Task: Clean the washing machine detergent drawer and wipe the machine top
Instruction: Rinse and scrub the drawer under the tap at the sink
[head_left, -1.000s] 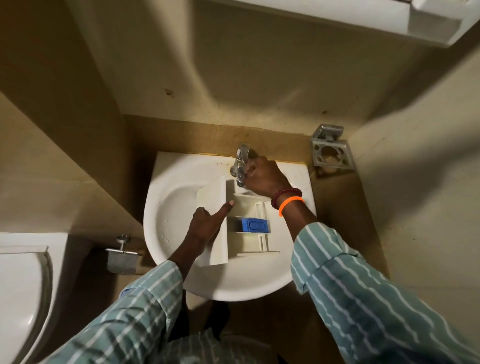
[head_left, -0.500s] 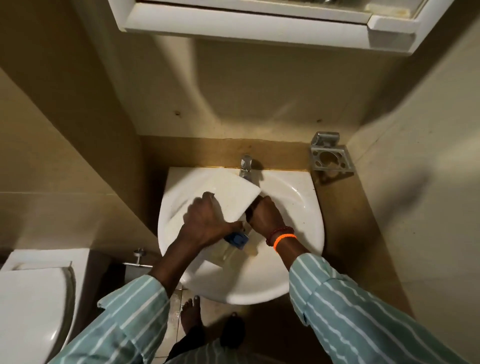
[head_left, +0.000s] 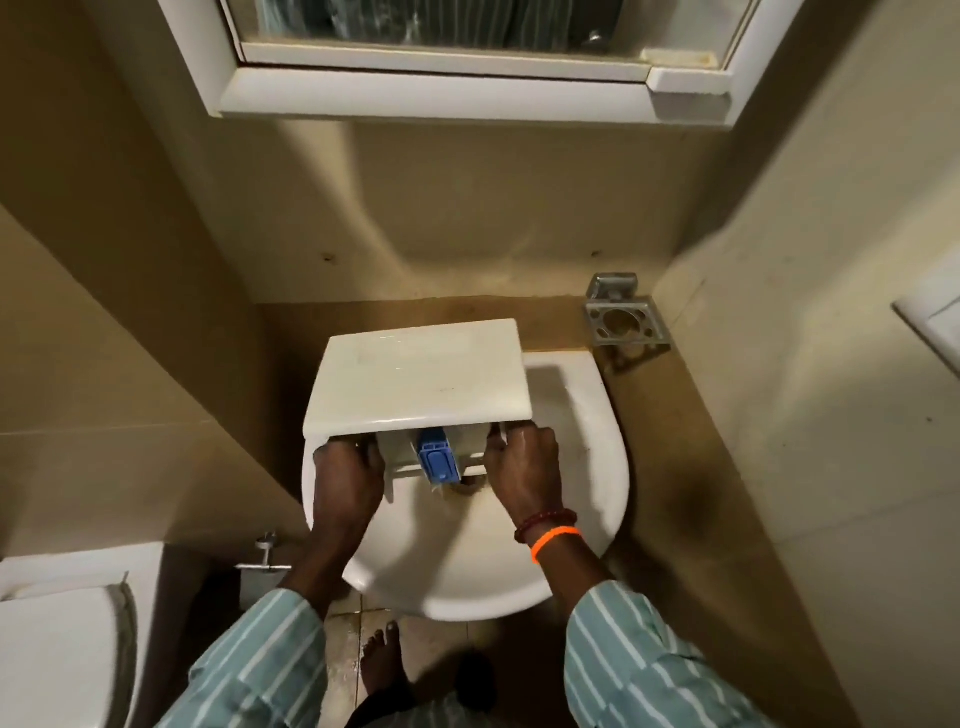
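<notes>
The white detergent drawer (head_left: 421, 379) is held over the white washbasin (head_left: 597, 467), with its flat front panel turned up towards me. A blue insert (head_left: 439, 460) sticks out of its underside in the middle. My left hand (head_left: 345, 483) grips the drawer's left side and my right hand (head_left: 524, 467), with a red and an orange band at the wrist, grips its right side. The tap is hidden behind the drawer.
A metal holder (head_left: 623, 322) is fixed to the wall at the basin's back right. A white cabinet with a mirror (head_left: 467, 93) hangs above. The toilet (head_left: 57, 649) is at the lower left, with a metal fitting (head_left: 265, 556) beside it. My bare foot (head_left: 382, 665) stands below the basin.
My right hand left the tap and joined the left on the drawer. The drawer was turned and lifted, so its front panel now faces up. The view tilted upwards.
</notes>
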